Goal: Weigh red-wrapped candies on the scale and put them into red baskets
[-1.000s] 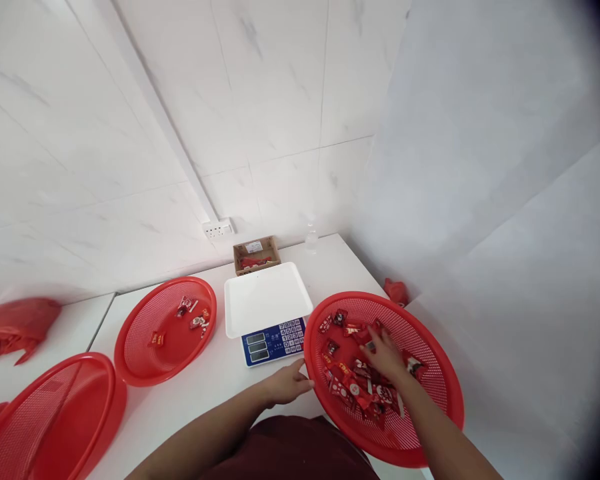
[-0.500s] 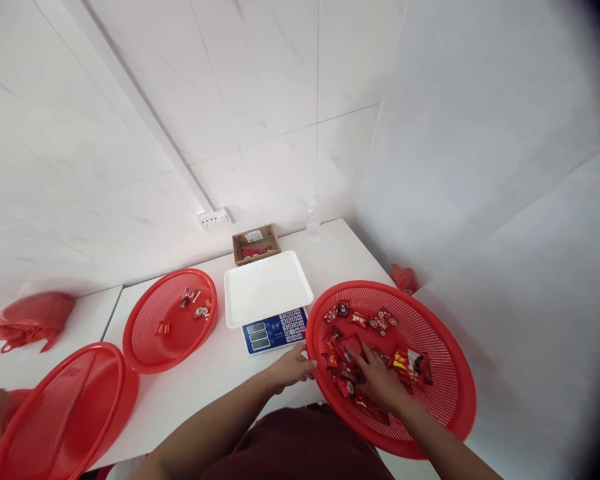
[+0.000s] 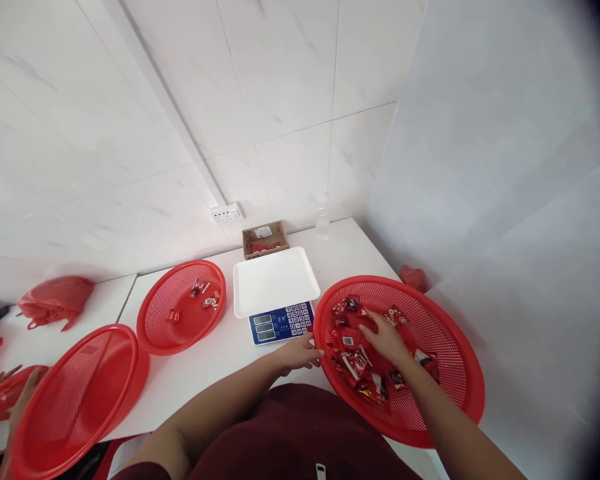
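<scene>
A large red mesh basket (image 3: 460,373) at the right holds many wrapped candies (image 3: 355,363), mostly red. My right hand (image 3: 386,337) reaches into it, fingers bent around a small red wrapped candy (image 3: 363,313) near the upper part of the pile. At the basket's left rim is my left hand (image 3: 300,353), fingers apart and the tips by the rim, holding nothing. Left of the basket stands a blue scale (image 3: 283,325) with a bare white tray (image 3: 275,283) on top.
A red basket (image 3: 155,307) with a few candies and another red basket (image 3: 75,400) stand left. A cardboard box (image 3: 266,240) and clear bottle (image 3: 323,223) are near the wall. Another person's hands (image 3: 23,400) hold a red bag (image 3: 5,397) at the far left.
My right hand has moved toward the back of the candy pile, and some candies have shifted. The view has turned slightly left, and the other person's hands show more.
</scene>
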Available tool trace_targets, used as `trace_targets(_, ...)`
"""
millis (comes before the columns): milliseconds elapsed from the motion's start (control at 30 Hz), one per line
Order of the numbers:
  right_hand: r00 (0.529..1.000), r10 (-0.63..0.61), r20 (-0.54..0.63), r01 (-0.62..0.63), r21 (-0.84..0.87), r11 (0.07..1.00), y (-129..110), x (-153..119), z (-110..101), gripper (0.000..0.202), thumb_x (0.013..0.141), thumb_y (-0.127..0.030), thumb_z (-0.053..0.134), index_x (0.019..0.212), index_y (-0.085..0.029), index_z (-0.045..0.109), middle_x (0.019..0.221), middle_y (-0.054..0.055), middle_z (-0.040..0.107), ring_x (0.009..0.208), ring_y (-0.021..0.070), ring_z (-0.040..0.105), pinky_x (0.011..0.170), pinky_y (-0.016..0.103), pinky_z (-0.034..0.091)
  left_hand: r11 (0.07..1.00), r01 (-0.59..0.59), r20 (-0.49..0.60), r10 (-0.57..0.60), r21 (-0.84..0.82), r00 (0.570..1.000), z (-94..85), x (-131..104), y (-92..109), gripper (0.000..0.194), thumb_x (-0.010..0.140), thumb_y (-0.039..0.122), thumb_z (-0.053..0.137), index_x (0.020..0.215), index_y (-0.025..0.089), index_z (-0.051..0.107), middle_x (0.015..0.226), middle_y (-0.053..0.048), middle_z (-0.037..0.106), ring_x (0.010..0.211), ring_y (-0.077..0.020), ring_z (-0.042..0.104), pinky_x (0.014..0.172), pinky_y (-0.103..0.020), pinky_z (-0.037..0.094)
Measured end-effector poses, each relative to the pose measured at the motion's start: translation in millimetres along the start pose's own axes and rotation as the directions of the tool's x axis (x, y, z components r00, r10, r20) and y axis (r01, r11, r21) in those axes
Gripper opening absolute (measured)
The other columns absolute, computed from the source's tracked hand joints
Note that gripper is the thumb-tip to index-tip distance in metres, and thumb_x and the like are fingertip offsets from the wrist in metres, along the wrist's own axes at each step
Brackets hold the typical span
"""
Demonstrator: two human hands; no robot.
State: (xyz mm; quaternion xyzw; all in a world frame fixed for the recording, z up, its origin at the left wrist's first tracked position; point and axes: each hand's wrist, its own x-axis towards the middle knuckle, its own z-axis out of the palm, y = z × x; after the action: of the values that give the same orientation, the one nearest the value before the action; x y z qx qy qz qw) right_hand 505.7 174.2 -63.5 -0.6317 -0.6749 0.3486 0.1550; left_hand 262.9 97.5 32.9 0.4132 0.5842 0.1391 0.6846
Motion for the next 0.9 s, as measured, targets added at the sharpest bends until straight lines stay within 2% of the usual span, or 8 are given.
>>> trace_targets(133, 0.929, 0.010, 0.371, 0.080, -0.228, 0.970, -26.0, -24.1, 16.4, 0.082, 0.070, -0.052, 0.060, 0.144, -0.029, 0.033, 0.159, 0.011, 0.013, 0.144, 0.0367, 0.006, 0.108, 0.061, 0.021, 0.998, -0.007, 0.035, 0.009, -0.056, 0.999, 2.6, 7.7, 2.7, 0.063, 0.069, 0.034, 0.067, 0.126, 0.024, 0.045, 0.083, 0.000, 0.061, 0.073, -0.0146, 0.059, 0.074, -0.032, 0.043)
trace_targets(233, 0.876, 0.007, 0.482, 0.162, -0.307, 0.938, -29.1, -39.9, 24.8, 0.077, 0.074, -0.049, 0.055, 0.145, -0.031, 0.030, 0.160, 0.007, 0.004, 0.145, 0.0349, -0.003, 0.106, 0.065, 0.020, 0.996, -0.001, 0.049, 0.005, -0.086, 0.999, 3.5, 14.0, 2.8, 0.069, 0.066, 0.031, 0.067, 0.130, 0.027, 0.041, 0.077, 0.002, 0.060, 0.066, -0.0127, 0.057, 0.072, -0.031, 0.042)
trace_targets(300, 0.889, -0.038, 0.457, 0.214, -0.340, 0.916, -24.6, -42.2, 23.6, 0.069, 0.076, -0.039, 0.054, 0.142, -0.030, 0.036, 0.160, 0.006, 0.009, 0.145, 0.0320, 0.002, 0.106, 0.061, 0.024, 0.996, 0.003, 0.064, 0.003, -0.090, 0.998, 2.6, 15.9, 2.5, 0.072, 0.066, 0.031, 0.068, 0.132, 0.028, 0.039, 0.076, 0.002, 0.060, 0.067, -0.0128, 0.058, 0.072, -0.031, 0.042)
trace_targets(433, 0.940, -0.141, 0.311, 0.237, -0.298, 0.924, -14.0, -32.5, 11.7, 0.058, 0.070, -0.021, 0.052, 0.127, -0.022, 0.056, 0.148, 0.009, 0.040, 0.135, 0.0272, 0.034, 0.107, 0.044, 0.031, 0.998, -0.011, 0.100, 0.018, -0.065, 0.995, -3.3, 12.2, 1.1, 0.071, 0.067, 0.035, 0.070, 0.132, 0.025, 0.041, 0.083, -0.001, 0.062, 0.076, -0.0149, 0.060, 0.076, -0.033, 0.043)
trace_targets(567, 0.995, -0.002, 0.104, 0.011, -0.087, 0.996, -3.0, -18.1, -6.2, 0.038, 0.079, -0.033, 0.043, 0.104, -0.017, 0.067, 0.108, 0.011, 0.069, 0.100, 0.0249, 0.063, 0.088, 0.036, 0.047, 0.995, 0.017, 0.044, -0.012, -0.096, 0.999, -16.3, -0.4, -6.6, 0.072, 0.068, 0.036, 0.070, 0.133, 0.021, 0.041, 0.097, -0.005, 0.062, 0.085, -0.0164, 0.060, 0.081, -0.033, 0.043)
trace_targets(633, 0.992, 0.123, 0.011, -0.123, -0.004, 0.992, 3.7, -11.6, -17.1, 0.040, 0.080, -0.040, 0.041, 0.100, -0.017, 0.067, 0.096, 0.009, 0.072, 0.089, 0.0242, 0.066, 0.079, 0.035, 0.050, 0.990, 0.033, -0.029, -0.037, -0.136, 0.999, -26.4, -11.4, -14.1, 0.067, 0.069, 0.037, 0.069, 0.128, 0.018, 0.045, 0.101, -0.007, 0.062, 0.086, -0.0164, 0.060, 0.082, -0.033, 0.043)
trace_targets(767, 0.975, 0.215, -0.061, -0.217, -0.026, 0.976, 6.7, -1.8, -34.9, 0.042, 0.079, -0.040, 0.041, 0.102, -0.013, 0.065, 0.100, 0.014, 0.072, 0.092, 0.0270, 0.065, 0.081, 0.037, 0.049, 0.981, 0.018, -0.168, -0.051, -0.193, 0.985, -50.4, -41.6, -34.9, 0.060, 0.068, 0.042, 0.068, 0.120, 0.018, 0.050, 0.106, -0.009, 0.061, 0.091, -0.0167, 0.059, 0.085, -0.032, 0.042)
trace_targets(900, 0.993, 0.118, -0.004, -0.115, -0.256, 0.960, -18.8, -3.1, -26.9, 0.048, 0.080, -0.037, 0.041, 0.120, -0.018, 0.058, 0.118, 0.015, 0.066, 0.108, 0.0323, 0.059, 0.092, 0.050, 0.043, 0.974, 0.006, -0.283, -0.072, -0.227, 0.956, -67.8, -66.6, -60.1, 0.059, 0.068, 0.045, 0.067, 0.118, 0.017, 0.050, 0.107, -0.009, 0.060, 0.093, -0.0173, 0.059, 0.085, -0.031, 0.043)
